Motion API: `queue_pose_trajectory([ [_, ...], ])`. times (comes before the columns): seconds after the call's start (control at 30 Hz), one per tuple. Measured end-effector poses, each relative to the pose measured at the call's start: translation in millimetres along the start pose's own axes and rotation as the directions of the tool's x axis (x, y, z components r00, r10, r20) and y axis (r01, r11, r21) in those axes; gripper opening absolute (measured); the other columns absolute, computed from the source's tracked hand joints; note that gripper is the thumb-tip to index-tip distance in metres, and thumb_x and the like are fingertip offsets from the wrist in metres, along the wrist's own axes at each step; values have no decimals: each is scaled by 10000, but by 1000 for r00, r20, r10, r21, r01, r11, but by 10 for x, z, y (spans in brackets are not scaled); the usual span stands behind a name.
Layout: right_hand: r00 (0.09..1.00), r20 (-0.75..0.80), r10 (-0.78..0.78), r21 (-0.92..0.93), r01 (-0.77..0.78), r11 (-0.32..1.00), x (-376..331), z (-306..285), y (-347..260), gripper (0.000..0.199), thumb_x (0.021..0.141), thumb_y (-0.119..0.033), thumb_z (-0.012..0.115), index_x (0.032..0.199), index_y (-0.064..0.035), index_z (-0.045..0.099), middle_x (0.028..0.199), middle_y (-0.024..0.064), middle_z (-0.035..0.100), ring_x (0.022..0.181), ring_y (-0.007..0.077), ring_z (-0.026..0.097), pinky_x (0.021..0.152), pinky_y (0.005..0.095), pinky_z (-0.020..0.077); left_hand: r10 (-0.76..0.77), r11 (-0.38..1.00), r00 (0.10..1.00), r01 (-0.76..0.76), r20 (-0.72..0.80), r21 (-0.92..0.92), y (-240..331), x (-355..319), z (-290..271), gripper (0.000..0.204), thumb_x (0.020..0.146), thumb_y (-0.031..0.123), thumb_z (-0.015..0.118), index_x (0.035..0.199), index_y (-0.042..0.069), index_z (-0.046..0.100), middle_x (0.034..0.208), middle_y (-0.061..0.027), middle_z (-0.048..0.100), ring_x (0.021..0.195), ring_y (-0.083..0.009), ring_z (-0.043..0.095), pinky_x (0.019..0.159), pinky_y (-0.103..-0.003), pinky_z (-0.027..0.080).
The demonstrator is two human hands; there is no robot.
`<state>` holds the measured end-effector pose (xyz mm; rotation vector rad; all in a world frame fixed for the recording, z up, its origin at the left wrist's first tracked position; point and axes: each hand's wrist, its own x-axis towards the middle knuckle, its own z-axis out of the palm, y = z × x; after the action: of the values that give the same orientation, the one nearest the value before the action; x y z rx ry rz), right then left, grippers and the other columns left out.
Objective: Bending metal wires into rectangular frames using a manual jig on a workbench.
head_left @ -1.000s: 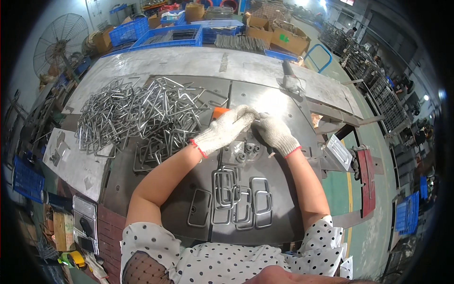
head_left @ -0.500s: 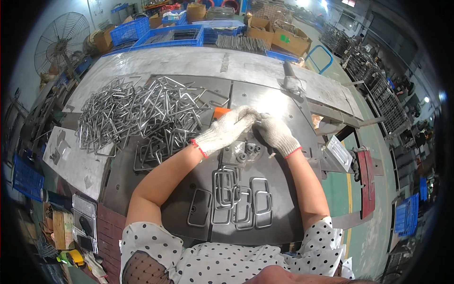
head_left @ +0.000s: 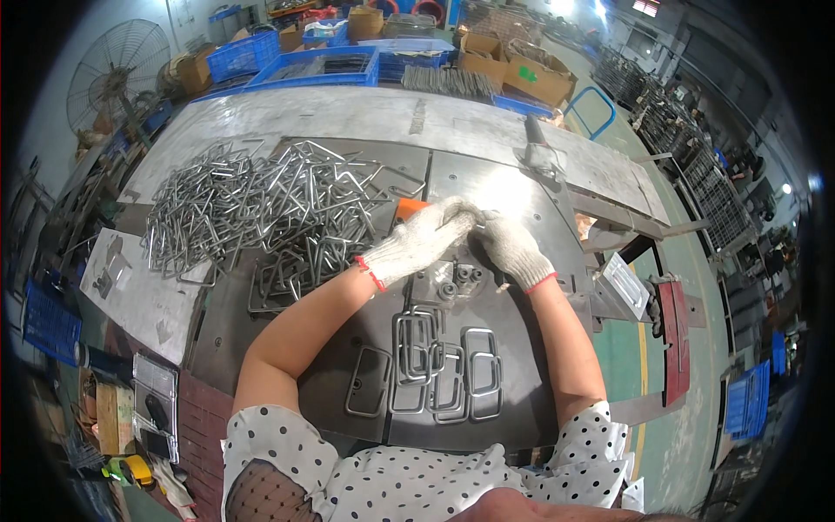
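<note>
Both my hands wear white knit gloves with red cuffs and meet above the middle of the metal table. My left hand is closed, with its fingers curled toward the right hand. My right hand is closed too, pressed up against the left fingertips. Whatever they grip between them is hidden by the gloves. An orange block shows just behind my left hand. Below the hands sits a small metal fixture with bolts. Nearer to me lie several bent wire rectangles, some overlapping.
A large heap of bent metal rods covers the table's left side. A grey-handled tool lies at the far right. Blue crates and cardboard boxes stand behind the table. A dark red metal piece is off to the right.
My hands stay together at nearly the same spot above the fixture. The whole view has shifted very slightly; the wire rectangles and the rod heap lie as before.
</note>
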<state>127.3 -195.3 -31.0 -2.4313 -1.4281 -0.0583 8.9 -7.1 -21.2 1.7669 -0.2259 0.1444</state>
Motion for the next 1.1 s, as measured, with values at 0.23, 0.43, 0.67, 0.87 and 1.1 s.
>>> queue_pose_trajectory([
  [0.23,999,-24,23,17,-23,1000,14,8,-2,307,917,-120,576,1179,-112,736,1130,157,687,1118,380,632,986,476,505,6,1000,1000,-6,-5,25,21,-23,3,339,1094,297,522,1315,54,607,1199,-88,669,1091,-152,613,996,-319,487],
  [0.43,998,12,69,33,-69,997,17,-18,-24,326,903,-101,580,1185,-111,742,1141,154,694,1094,378,645,960,461,518,29,998,1000,-29,-4,47,43,-29,-20,330,1092,293,529,1317,68,616,1153,-69,681,1037,-136,617,938,-304,501],
  [0.67,993,-69,-101,101,108,989,25,133,186,305,902,-64,573,1168,-66,722,1124,151,703,1073,358,659,936,435,529,-43,998,968,31,-246,-52,777,-211,-337,299,1088,282,543,1306,106,649,965,7,691,811,-51,577,678,-212,463],
  [0.87,998,-65,-17,173,28,984,0,89,120,355,864,-38,575,1180,-104,720,1150,117,700,1113,351,642,963,441,517,151,865,938,27,-311,502,857,-379,-1122,320,1052,261,559,1289,66,648,1090,-121,733,1018,-225,689,910,-347,542],
  [1.1,995,-89,-48,142,60,988,17,118,142,341,863,24,554,1143,-68,727,1132,129,704,1083,327,667,945,411,539,295,437,950,-38,-103,899,237,-194,-1146,286,978,125,490,1190,60,671,1147,-181,723,1073,-406,676,952,-482,537],
])
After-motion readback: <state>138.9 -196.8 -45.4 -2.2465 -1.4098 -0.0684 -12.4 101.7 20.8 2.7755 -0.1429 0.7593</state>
